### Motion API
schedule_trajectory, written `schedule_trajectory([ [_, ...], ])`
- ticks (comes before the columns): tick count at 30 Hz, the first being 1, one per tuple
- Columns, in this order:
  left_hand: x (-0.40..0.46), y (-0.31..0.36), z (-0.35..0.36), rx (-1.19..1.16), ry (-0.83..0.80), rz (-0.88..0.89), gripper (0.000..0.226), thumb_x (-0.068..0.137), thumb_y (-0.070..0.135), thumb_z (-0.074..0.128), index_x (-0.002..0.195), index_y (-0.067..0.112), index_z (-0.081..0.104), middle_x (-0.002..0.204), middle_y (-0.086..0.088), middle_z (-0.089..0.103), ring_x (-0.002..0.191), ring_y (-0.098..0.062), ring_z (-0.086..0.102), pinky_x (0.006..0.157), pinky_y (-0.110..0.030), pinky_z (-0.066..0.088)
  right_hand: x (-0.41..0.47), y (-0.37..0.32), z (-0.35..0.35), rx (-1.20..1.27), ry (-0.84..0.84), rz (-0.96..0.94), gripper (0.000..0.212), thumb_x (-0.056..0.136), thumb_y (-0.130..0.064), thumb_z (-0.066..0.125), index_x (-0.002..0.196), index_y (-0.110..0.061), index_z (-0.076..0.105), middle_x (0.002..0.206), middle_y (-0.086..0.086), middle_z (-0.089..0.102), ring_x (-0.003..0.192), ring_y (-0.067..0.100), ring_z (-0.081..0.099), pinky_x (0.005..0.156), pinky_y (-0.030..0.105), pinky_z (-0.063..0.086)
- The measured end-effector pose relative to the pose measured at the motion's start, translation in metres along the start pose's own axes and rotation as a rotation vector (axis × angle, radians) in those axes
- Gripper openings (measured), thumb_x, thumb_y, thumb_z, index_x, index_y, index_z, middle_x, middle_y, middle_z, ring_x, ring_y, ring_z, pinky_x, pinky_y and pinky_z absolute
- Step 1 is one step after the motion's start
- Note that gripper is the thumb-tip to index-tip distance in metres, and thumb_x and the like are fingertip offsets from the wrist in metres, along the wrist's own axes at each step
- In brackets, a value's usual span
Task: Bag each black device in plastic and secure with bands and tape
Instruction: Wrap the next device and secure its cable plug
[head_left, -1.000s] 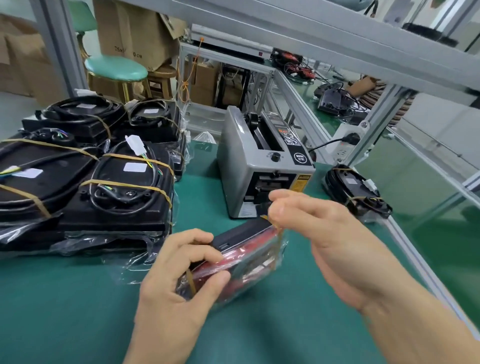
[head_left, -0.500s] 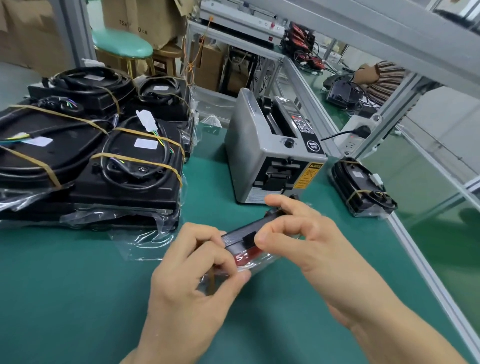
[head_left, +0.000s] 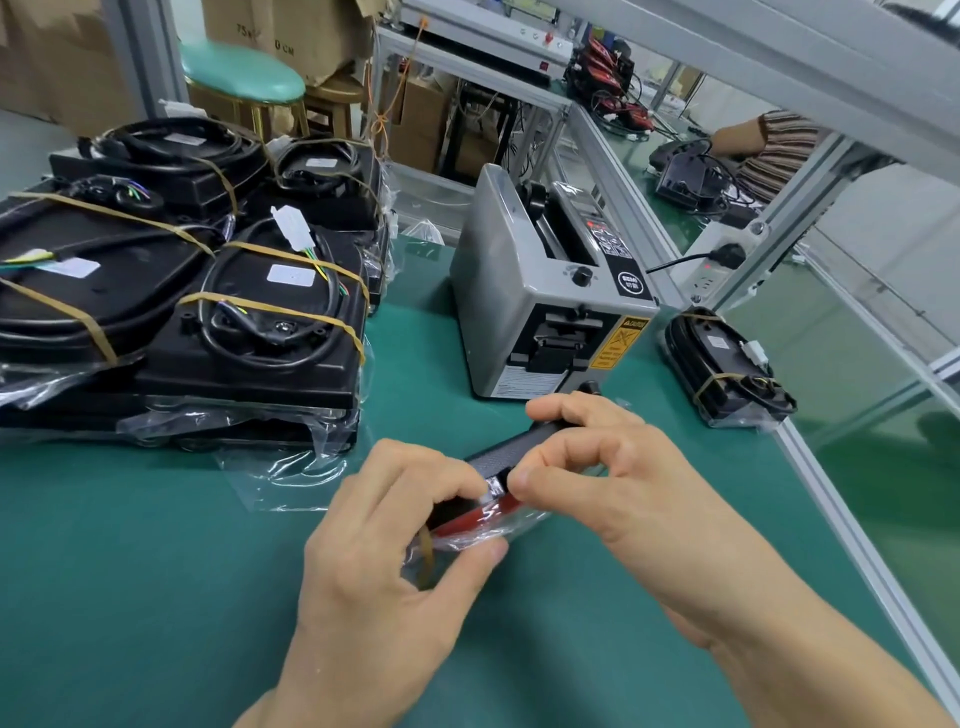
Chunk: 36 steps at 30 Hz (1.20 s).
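Left hand (head_left: 384, 525) gripping near end of bagged black-and-red device (head_left: 498, 467), thumb underneath, fingers curling over top. Right hand (head_left: 608, 467) pinching device's upper edge, thumb tip meeting left fingers. Plastic bag (head_left: 498, 535) wrapping device; tan rubber band (head_left: 427, 551) showing at its near end. Grey tape dispenser (head_left: 524, 291) sitting on green bench (head_left: 156, 571) just beyond device. Stack of bagged, banded black units (head_left: 218, 312) lying left of dispenser; single bagged unit (head_left: 722, 364) lying right of dispenser.
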<state>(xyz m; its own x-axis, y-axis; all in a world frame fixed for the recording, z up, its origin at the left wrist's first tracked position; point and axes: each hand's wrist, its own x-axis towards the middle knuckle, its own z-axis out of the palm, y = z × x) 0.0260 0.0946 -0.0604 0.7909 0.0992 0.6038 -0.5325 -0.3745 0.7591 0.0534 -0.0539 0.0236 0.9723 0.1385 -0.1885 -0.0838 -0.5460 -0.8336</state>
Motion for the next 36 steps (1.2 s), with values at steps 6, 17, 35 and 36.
schedule_trajectory([
  [6, -0.001, 0.002, 0.001, 0.079, -0.014, 0.030, 0.026, 0.075, 0.031, 0.066, 0.101, 0.033, 0.064, 0.093, 0.010, 0.050, 0.081, -0.023, 0.060, 0.067, -0.037, 0.051, 0.001, 0.002, 0.000, -0.076, 0.014, -0.029, 0.014, 0.076, -0.020, 0.072, 0.063, -0.018, 0.074, 0.117, -0.024, 0.052, 0.119, -0.019, 0.033, 0.085, 0.004, 0.027],
  [17, -0.002, 0.000, 0.004, 0.227, 0.036, 0.164, 0.026, 0.072, 0.021, 0.076, 0.094, 0.027, 0.063, 0.084, 0.003, 0.061, 0.059, -0.024, 0.058, 0.054, -0.034, 0.050, -0.008, 0.012, 0.013, -0.248, 0.258, -0.150, 0.029, 0.068, -0.052, 0.068, 0.088, -0.037, 0.053, 0.099, -0.027, 0.053, 0.103, -0.008, 0.045, 0.090, 0.013, 0.026],
  [35, 0.028, -0.014, -0.047, 0.329, -0.431, 0.138, 0.037, 0.093, 0.061, 0.037, 0.126, 0.052, 0.052, 0.103, 0.017, 0.043, 0.079, -0.008, 0.050, 0.071, -0.025, 0.044, 0.010, 0.077, -0.045, -0.016, -0.035, -0.257, 0.044, 0.083, -0.018, 0.073, 0.119, -0.038, 0.057, 0.116, -0.024, 0.063, 0.113, -0.002, 0.057, 0.100, 0.024, 0.043],
  [36, 0.032, -0.010, -0.049, 0.340, -0.448, 0.121, 0.037, 0.090, 0.065, 0.039, 0.123, 0.054, 0.053, 0.106, 0.019, 0.045, 0.084, -0.009, 0.051, 0.075, -0.028, 0.043, 0.010, 0.082, -0.040, 0.016, 0.027, -0.284, 0.036, 0.085, -0.013, 0.072, 0.113, -0.033, 0.062, 0.109, -0.018, 0.068, 0.105, 0.002, 0.062, 0.095, 0.023, 0.046],
])
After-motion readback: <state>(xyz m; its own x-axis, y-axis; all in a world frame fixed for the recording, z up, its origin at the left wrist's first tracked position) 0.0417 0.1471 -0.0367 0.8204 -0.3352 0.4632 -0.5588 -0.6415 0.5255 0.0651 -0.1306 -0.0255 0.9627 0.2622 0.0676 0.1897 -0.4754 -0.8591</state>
